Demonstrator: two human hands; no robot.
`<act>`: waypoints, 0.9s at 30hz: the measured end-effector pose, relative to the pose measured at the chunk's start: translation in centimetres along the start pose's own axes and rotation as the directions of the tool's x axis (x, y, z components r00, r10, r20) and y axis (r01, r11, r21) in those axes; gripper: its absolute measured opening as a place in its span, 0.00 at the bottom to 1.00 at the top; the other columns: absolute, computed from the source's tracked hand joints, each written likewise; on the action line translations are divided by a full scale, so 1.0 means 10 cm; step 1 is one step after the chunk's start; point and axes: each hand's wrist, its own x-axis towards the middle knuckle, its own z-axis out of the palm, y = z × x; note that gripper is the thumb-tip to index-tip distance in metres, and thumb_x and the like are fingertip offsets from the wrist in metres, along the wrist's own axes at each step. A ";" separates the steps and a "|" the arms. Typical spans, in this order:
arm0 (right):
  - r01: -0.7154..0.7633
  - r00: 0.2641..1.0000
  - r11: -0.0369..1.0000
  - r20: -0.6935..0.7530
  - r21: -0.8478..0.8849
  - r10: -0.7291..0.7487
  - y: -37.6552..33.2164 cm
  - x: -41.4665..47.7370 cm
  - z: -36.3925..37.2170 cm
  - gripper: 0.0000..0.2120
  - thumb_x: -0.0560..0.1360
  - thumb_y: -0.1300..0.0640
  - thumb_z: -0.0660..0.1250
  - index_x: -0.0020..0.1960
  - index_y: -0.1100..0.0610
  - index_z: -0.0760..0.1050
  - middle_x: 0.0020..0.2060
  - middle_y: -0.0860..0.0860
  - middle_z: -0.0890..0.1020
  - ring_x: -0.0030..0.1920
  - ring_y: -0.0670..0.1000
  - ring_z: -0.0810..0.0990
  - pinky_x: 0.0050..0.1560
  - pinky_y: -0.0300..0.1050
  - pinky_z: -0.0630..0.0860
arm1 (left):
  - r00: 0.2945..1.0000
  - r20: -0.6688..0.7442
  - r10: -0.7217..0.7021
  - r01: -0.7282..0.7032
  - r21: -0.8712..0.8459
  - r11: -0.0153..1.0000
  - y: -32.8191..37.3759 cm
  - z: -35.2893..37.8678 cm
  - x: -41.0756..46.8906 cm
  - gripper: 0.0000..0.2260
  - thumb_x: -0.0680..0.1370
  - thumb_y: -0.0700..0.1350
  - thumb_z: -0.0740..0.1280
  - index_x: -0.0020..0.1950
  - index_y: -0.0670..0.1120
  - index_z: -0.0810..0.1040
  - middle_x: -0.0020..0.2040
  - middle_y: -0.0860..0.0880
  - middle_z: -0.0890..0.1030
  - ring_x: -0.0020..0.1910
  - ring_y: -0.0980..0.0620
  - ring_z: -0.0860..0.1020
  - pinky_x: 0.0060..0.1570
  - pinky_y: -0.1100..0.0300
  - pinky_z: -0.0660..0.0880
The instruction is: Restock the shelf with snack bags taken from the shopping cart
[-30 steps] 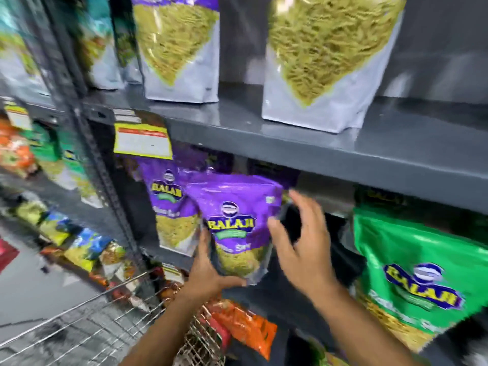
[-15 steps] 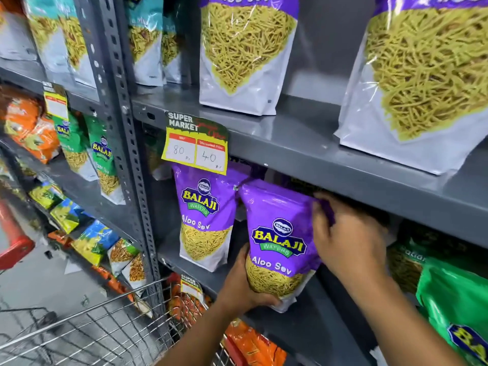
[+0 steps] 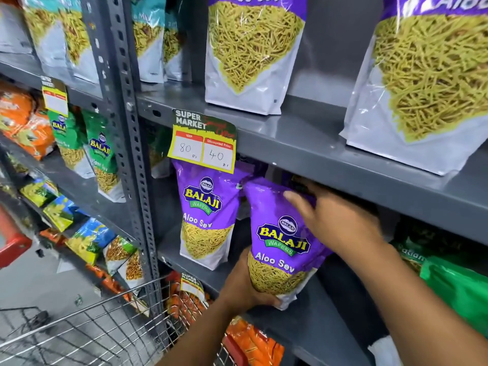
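1. Here, both hands are clamped on one purple Aloo Sev bag (image 3: 280, 239): the left hand (image 3: 244, 285) cups its lower left corner from beneath, and the right hand (image 3: 335, 220) presses its upper right side, fingers spread.
2. The bag stands tilted on the grey middle shelf (image 3: 311, 323), its base at the shelf's near edge.
3. Just left of it a matching purple bag (image 3: 204, 217) stands upright, under a yellow price tag (image 3: 203, 143).
4. At the near left is the wire shopping cart (image 3: 111, 328); a green bag (image 3: 456, 291) sits to the right.
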 end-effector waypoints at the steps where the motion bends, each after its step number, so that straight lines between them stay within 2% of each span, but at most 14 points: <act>1: -0.019 1.000 0.997 -0.002 -0.071 0.019 0.10 -0.05 -0.03 0.28 0.73 0.32 0.49 0.62 0.47 0.71 0.62 0.56 0.77 0.62 0.61 0.75 0.63 0.56 0.71 | 1.000 0.006 0.003 -0.003 -0.004 1.000 0.00 0.00 0.00 0.52 0.49 0.52 0.84 0.66 0.62 0.59 0.62 0.67 0.71 0.62 0.71 0.70 0.57 0.77 0.68; 4: -0.029 0.997 0.991 0.061 -0.131 0.037 0.30 -0.10 -0.03 0.32 0.71 0.30 0.43 0.56 0.49 0.74 0.56 0.57 0.81 0.57 0.60 0.78 0.60 0.56 0.74 | 1.000 0.013 -0.009 0.009 -0.006 1.000 0.02 -0.01 -0.01 0.51 0.48 0.52 0.84 0.64 0.61 0.60 0.60 0.68 0.70 0.59 0.76 0.69 0.53 0.82 0.65; 6: -0.021 1.000 0.993 -0.002 -0.120 0.020 0.30 -0.10 0.01 0.31 0.72 0.30 0.46 0.51 0.50 0.76 0.50 0.56 0.84 0.51 0.60 0.81 0.54 0.54 0.78 | 1.000 0.016 -0.022 0.022 0.000 1.000 0.02 -0.01 -0.02 0.49 0.47 0.53 0.84 0.62 0.63 0.61 0.59 0.69 0.70 0.57 0.78 0.69 0.51 0.83 0.65; 8: -0.082 0.994 0.997 -0.077 -0.010 0.081 0.26 -0.13 0.05 0.30 0.71 0.29 0.50 0.53 0.50 0.76 0.48 0.57 0.84 0.49 0.60 0.81 0.49 0.51 0.79 | 1.000 0.019 -0.022 0.022 0.007 1.000 0.03 -0.01 -0.03 0.48 0.47 0.52 0.84 0.59 0.65 0.62 0.58 0.68 0.71 0.56 0.78 0.69 0.50 0.84 0.66; 9: -0.125 0.984 0.982 -0.108 0.140 0.141 0.26 -0.20 0.10 0.31 0.69 0.29 0.52 0.55 0.51 0.75 0.48 0.58 0.83 0.50 0.60 0.81 0.49 0.50 0.77 | 1.000 0.020 -0.021 0.020 0.004 1.000 0.05 -0.01 -0.04 0.47 0.47 0.50 0.84 0.59 0.64 0.62 0.57 0.68 0.71 0.56 0.79 0.70 0.49 0.84 0.66; 10: -0.136 0.962 0.918 -0.171 0.371 0.211 0.24 -0.31 0.17 0.31 0.68 0.28 0.54 0.57 0.50 0.73 0.49 0.58 0.83 0.51 0.59 0.80 0.51 0.49 0.75 | 1.000 0.020 -0.020 0.020 -0.007 1.000 0.05 -0.01 -0.04 0.47 0.48 0.47 0.85 0.59 0.63 0.63 0.57 0.68 0.72 0.55 0.79 0.70 0.48 0.84 0.66; 12: -0.029 0.841 0.621 -0.316 0.784 0.439 0.21 -0.60 0.48 0.30 0.67 0.29 0.59 0.63 0.44 0.65 0.58 0.57 0.76 0.60 0.52 0.75 0.63 0.47 0.70 | 0.999 0.034 -0.020 0.022 -0.045 0.999 0.03 -0.03 -0.05 0.46 0.50 0.43 0.85 0.59 0.62 0.64 0.57 0.66 0.73 0.55 0.77 0.71 0.49 0.82 0.68; 14: -0.068 0.812 0.351 -0.153 0.934 0.563 0.21 -0.92 0.94 0.39 0.65 0.33 0.67 0.68 0.43 0.53 0.68 0.60 0.66 0.68 0.52 0.67 0.71 0.52 0.62 | 0.999 0.051 -0.003 0.006 -0.053 0.999 -0.01 -0.04 -0.04 0.47 0.50 0.42 0.85 0.60 0.62 0.64 0.58 0.65 0.74 0.57 0.73 0.73 0.50 0.79 0.70; 16: -0.262 0.870 0.221 0.131 0.939 0.475 0.17 -1.16 1.31 0.44 0.62 0.40 0.74 0.69 0.46 0.54 0.68 0.56 0.68 0.66 0.46 0.70 0.68 0.47 0.68 | 0.997 0.076 0.003 0.002 -0.061 0.998 -0.03 -0.06 -0.02 0.47 0.51 0.42 0.85 0.62 0.62 0.64 0.59 0.63 0.75 0.58 0.70 0.74 0.52 0.76 0.71; 18: -0.409 0.883 0.254 0.309 0.877 0.354 0.09 -1.28 1.51 0.33 0.62 0.48 0.74 0.63 0.48 0.63 0.60 0.50 0.75 0.57 0.35 0.75 0.54 0.26 0.71 | 0.994 0.106 0.008 0.001 -0.078 0.997 -0.04 -0.08 -0.01 0.47 0.52 0.41 0.85 0.62 0.61 0.63 0.60 0.62 0.75 0.59 0.70 0.74 0.53 0.76 0.71; 19: -0.448 0.874 0.300 0.342 0.842 0.346 0.08 -1.32 1.60 0.26 0.63 0.47 0.72 0.58 0.47 0.66 0.57 0.47 0.77 0.54 0.35 0.76 0.47 0.22 0.69 | 0.993 0.121 0.007 0.004 -0.090 0.996 -0.05 -0.08 0.00 0.46 0.53 0.39 0.84 0.62 0.61 0.64 0.59 0.63 0.75 0.58 0.71 0.74 0.53 0.77 0.71; 22: -0.512 0.842 0.350 0.376 0.785 0.388 0.07 -1.36 1.74 0.17 0.64 0.43 0.68 0.51 0.43 0.69 0.50 0.38 0.78 0.50 0.32 0.76 0.41 0.23 0.69 | 0.989 0.140 0.038 -0.019 -0.130 0.991 -0.09 -0.11 0.01 0.44 0.54 0.37 0.84 0.61 0.59 0.66 0.57 0.63 0.77 0.57 0.69 0.75 0.52 0.76 0.72; 25: -0.520 0.838 0.357 0.383 0.776 0.389 0.07 -1.35 1.69 0.20 0.65 0.44 0.68 0.55 0.43 0.68 0.52 0.36 0.76 0.50 0.28 0.74 0.43 0.23 0.69 | 0.984 0.172 0.050 -0.025 -0.142 0.990 -0.04 -0.12 0.04 0.48 0.52 0.35 0.84 0.63 0.58 0.65 0.58 0.62 0.79 0.60 0.62 0.77 0.56 0.67 0.74; 27: -0.446 0.864 0.301 0.316 0.843 0.393 0.05 -1.40 1.62 0.31 0.67 0.44 0.69 0.66 0.49 0.63 0.59 0.36 0.75 0.57 0.31 0.73 0.52 0.22 0.68 | 0.989 0.150 0.015 0.008 -0.155 0.988 -0.01 -0.13 -0.03 0.55 0.48 0.40 0.85 0.70 0.54 0.61 0.65 0.59 0.75 0.66 0.60 0.72 0.63 0.58 0.73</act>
